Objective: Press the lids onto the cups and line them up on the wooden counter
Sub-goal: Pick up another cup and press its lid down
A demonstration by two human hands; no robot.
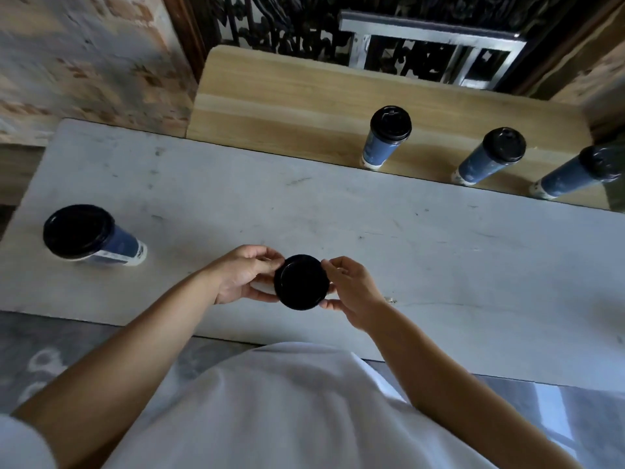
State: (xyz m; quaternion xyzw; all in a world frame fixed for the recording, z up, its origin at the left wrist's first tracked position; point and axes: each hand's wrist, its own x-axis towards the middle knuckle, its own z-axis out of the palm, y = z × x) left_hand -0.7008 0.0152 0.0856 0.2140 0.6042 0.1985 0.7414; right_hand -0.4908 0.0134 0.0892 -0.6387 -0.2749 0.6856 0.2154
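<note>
A black lid [301, 281] sits on top of a cup seen straight from above; the cup body under it is almost fully hidden. My left hand [245, 274] grips the lid's left rim and my right hand [348, 289] grips its right rim. Three blue cups with black lids stand in a row on the wooden counter [287, 96]: one [385, 138], a second [490, 155] and a third [575, 172] at the right edge. Another blue cup [91, 236] stands on the grey table [439, 258] at the left, a black lid on it.
The wooden counter lies beyond the grey table, with its left part bare. A brick wall [84, 62] rises at the left and a dark metal grille [304, 25] behind the counter. My white shirt [287, 418] fills the bottom of the view.
</note>
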